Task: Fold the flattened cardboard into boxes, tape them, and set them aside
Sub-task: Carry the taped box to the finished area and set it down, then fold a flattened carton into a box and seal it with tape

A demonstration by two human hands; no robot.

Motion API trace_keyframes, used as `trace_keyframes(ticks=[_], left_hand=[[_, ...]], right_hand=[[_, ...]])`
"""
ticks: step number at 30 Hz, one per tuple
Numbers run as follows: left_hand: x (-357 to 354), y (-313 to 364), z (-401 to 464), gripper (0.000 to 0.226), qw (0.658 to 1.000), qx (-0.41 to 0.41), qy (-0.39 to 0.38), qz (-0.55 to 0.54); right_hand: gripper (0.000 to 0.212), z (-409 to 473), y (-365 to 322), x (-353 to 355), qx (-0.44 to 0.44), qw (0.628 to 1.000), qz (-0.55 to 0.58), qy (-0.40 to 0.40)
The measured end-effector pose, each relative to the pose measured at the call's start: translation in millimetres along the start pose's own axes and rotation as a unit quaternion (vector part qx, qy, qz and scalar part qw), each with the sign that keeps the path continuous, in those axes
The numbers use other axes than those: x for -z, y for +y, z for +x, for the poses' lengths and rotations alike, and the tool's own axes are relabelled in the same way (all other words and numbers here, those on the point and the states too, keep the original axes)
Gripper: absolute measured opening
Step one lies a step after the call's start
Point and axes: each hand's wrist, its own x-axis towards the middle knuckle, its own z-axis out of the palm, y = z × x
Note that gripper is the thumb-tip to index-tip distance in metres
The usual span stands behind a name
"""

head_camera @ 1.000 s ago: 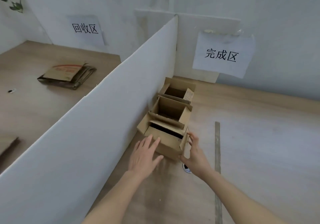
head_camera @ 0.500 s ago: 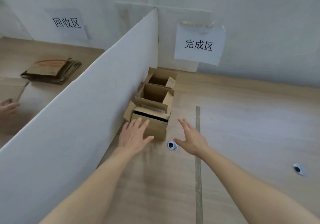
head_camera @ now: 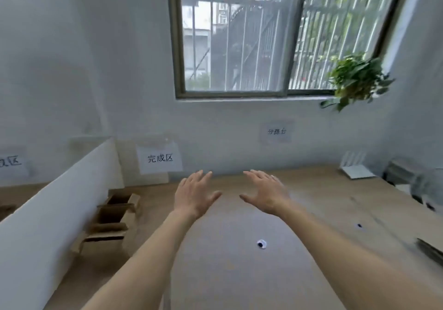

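Three folded cardboard boxes stand in a row along the white divider, tops open: the nearest box point(head_camera: 105, 242), the middle box point(head_camera: 115, 213) and the far box point(head_camera: 124, 199). My left hand point(head_camera: 194, 194) and my right hand point(head_camera: 266, 193) hover above the wooden table point(head_camera: 239, 273), well to the right of the boxes. Both hands have fingers spread and straight and hold nothing. No tape is visible.
A white divider panel point(head_camera: 48, 213) runs along the left of the boxes. Paper signs point(head_camera: 159, 158) hang on the back wall. A cable hole point(head_camera: 261, 244) sits in the table. A white router point(head_camera: 354, 168) and grey items stand at the far right. A plant point(head_camera: 357, 79) hangs by the window.
Both hands have left the nearest box and risen, moving right. The view has swung up and right, so the boxes now sit at lower left.
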Motion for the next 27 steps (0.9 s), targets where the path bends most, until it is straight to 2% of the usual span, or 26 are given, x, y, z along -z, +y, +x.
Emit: trace_keyframes(ticks=[4, 8, 13, 20, 27], left_hand=[[25.7, 165.2, -17.1, 0.071, 0.997, -0.066, 0.023, -0.041], [36.3, 310.9, -42.4, 0.074, 0.985, -0.146, 0.027, -0.086], [30.7, 455.9, -71.2, 0.077, 0.965, -0.246, -0.002, -0.09], [-5.4, 630.8, -92.4, 0.079, 0.934, -0.336, -0.036, -0.117], [-75.5, 784.9, -74.1, 0.079, 0.911, -0.387, -0.07, -0.128]], right_hand=[[0.077, -107.9, 100.9, 92.9, -0.066, 0.995, -0.03, 0.069], [0.078, -216.2, 194.0, 161.8, -0.136, 0.985, -0.054, 0.087], [0.079, -342.8, 297.7, 225.1, -0.243, 0.962, -0.081, 0.096], [0.078, -482.9, 423.1, 261.9, -0.381, 0.915, -0.059, 0.115], [0.078, -537.1, 562.5, 266.0, -0.455, 0.884, -0.036, 0.097]])
